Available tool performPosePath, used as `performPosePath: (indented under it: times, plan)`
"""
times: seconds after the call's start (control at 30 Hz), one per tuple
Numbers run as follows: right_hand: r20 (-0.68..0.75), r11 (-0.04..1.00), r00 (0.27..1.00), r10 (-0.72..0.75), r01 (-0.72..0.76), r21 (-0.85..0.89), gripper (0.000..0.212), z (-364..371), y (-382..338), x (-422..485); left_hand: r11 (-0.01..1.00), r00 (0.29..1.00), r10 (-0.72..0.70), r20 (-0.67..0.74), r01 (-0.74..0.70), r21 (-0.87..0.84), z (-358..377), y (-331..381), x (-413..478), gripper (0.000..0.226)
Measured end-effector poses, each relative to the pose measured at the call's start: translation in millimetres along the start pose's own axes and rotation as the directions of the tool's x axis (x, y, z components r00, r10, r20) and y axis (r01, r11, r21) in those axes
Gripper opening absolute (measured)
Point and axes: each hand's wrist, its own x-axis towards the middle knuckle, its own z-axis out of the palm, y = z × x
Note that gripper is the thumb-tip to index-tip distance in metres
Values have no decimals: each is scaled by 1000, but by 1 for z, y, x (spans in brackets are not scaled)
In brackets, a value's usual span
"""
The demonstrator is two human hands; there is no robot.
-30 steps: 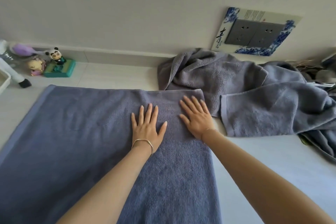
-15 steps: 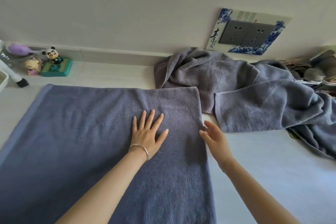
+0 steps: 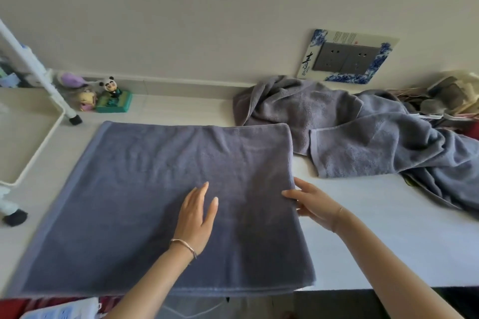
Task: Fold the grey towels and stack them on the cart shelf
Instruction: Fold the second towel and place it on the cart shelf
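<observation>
Left hand (image 3: 197, 217) flat, holding nothing, on grey towel (image 3: 155, 189). Right hand (image 3: 313, 202) pinches its right edge. Risk: thin pinch drops lower layer, fold goes skew.

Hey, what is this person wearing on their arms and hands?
Both forearms are bare, with no sleeves in view and no gloves. At the wrist of the left hand sits a thin metal bangle. At the wrist of the right hand sits a finer, thread-like bracelet. No rings show.

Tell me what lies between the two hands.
Only the flat towel, in the head view, between left hand and right hand at its edge.
</observation>
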Motion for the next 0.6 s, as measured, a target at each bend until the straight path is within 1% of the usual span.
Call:
performPosePath:
  times: [0.07,0.17,0.23,0.3,0.33,0.4,0.47,0.5,0.53,0.57,0.6]
  plan:
    - [38,996,998,-48,45,81,35,25,-22,5,998,997,-22,-74,17,-62,-18,-5,-5,71]
    - [128,972,981,-145,117,202,34,72,-53,15,986,985,-73,-158,47,-161,-47,-10,-11,55]
    - [201,965,962,-187,142,219,33,115,-71,24,967,970,-132,-205,81,-241,-71,-22,-18,52]
    - [261,976,946,-191,155,152,35,157,-83,34,936,946,-197,-256,103,-337,-92,-36,-21,56]
    - [305,984,936,-174,150,100,36,184,-87,40,919,928,-225,-297,101,-380,-105,-48,-24,55]
    - [328,991,936,-129,134,9,42,213,-83,55,899,911,-249,-329,91,-428,-119,-58,-25,48]
    - [277,979,954,-112,154,-132,41,231,-73,73,901,905,-262,-334,105,-421,-128,-62,-28,45]
    - [206,943,968,-145,198,-269,41,233,-66,85,917,906,-251,-341,110,-383,-131,-64,-29,46]
    - [131,858,970,-205,243,-452,41,232,-59,97,945,906,-208,-368,89,-315,-135,-65,-33,48]
    - [70,734,957,-282,262,-627,40,225,-52,107,974,912,-127,-389,40,-225,-137,-64,-35,50]
    - [56,605,936,-348,270,-749,38,215,-45,115,992,924,-35,-381,-16,-128,-136,-63,-37,53]
